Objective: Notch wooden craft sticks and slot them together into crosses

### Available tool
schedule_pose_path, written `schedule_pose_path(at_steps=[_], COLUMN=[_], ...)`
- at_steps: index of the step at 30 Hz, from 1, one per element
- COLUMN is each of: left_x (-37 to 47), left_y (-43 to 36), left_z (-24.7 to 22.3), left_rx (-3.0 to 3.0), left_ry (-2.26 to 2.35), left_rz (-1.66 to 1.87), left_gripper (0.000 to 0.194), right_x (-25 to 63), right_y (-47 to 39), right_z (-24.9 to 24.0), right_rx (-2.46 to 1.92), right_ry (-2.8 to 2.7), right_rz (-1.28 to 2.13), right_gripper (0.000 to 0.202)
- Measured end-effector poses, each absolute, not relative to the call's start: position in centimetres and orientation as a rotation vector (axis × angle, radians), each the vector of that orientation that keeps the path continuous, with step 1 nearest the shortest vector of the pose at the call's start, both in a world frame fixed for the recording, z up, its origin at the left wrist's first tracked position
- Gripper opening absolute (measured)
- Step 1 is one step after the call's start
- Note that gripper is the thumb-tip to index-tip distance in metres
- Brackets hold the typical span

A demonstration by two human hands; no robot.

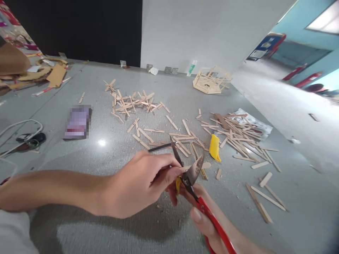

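My left hand (143,185) is closed, pinching a wooden craft stick (208,165) between thumb and fingers. Red-handled shears (195,170) rest in my right hand (205,225), which is wrapped round the handles. Their two blades stand apart, with the stick lying between them and its rounded end showing past the right blade. Something yellow shows just under the pivot, mostly hidden by my fingers. Beyond my hands lie loose craft sticks (153,130). A yellow cutter (214,147) lies just right of the blades, and a thin dark strip (160,147) is behind my left hand.
A heap of sticks (238,137) lies on a plastic wrapper (261,127) at right. Farther back are a glue tube (191,68), a frame built of sticks (209,86) and a stick pile (132,102). Left are a pixelated purple rectangle (77,121), keys (33,140) and cardboard pieces (57,74).
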State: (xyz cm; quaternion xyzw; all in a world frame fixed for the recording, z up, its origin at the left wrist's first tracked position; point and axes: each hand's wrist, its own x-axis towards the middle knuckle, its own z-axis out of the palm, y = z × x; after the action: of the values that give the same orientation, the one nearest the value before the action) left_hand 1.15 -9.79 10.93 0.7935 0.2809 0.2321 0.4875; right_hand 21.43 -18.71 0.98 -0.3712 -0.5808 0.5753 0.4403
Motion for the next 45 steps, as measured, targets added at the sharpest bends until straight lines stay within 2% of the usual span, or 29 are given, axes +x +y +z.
schedule_pose_path(at_steps=[5,8,15,22,28,38,45], left_x=[1.2,1.2,1.1,1.1,1.0,0.9,1.0], left_y=[-9.7,-9.6,-9.6,-9.6,-9.6,-9.7,-9.4], left_z=[11.0,11.2,11.2,11.0,11.1,10.7,11.2], left_rx=[1.922,1.921,1.927,1.970,2.031,2.064,1.857], left_ry=[0.695,0.688,0.665,0.656,0.645,0.620,0.709], left_rz=[0.544,0.540,0.552,0.580,0.594,0.575,0.386], left_gripper=[0.030,0.030,0.030,0.029,0.027,0.032,0.033], right_x=[21.6,21.6,21.6,22.5,22.6,22.2,22.2], right_y=[-18.6,-18.7,-18.9,-19.8,-19.6,-19.4,-19.1], right_z=[1.2,1.2,1.6,3.8,4.4,5.2,4.2], right_rx=[-0.919,-0.965,-1.041,-1.257,-1.158,-1.268,-1.217], right_ry=[-1.447,-1.487,-1.544,-1.607,-1.609,-1.619,-1.598], right_rz=[1.394,1.469,1.388,1.355,1.392,1.409,1.383], right_gripper=[0.057,0.060,0.066,0.057,0.056,0.051,0.045])
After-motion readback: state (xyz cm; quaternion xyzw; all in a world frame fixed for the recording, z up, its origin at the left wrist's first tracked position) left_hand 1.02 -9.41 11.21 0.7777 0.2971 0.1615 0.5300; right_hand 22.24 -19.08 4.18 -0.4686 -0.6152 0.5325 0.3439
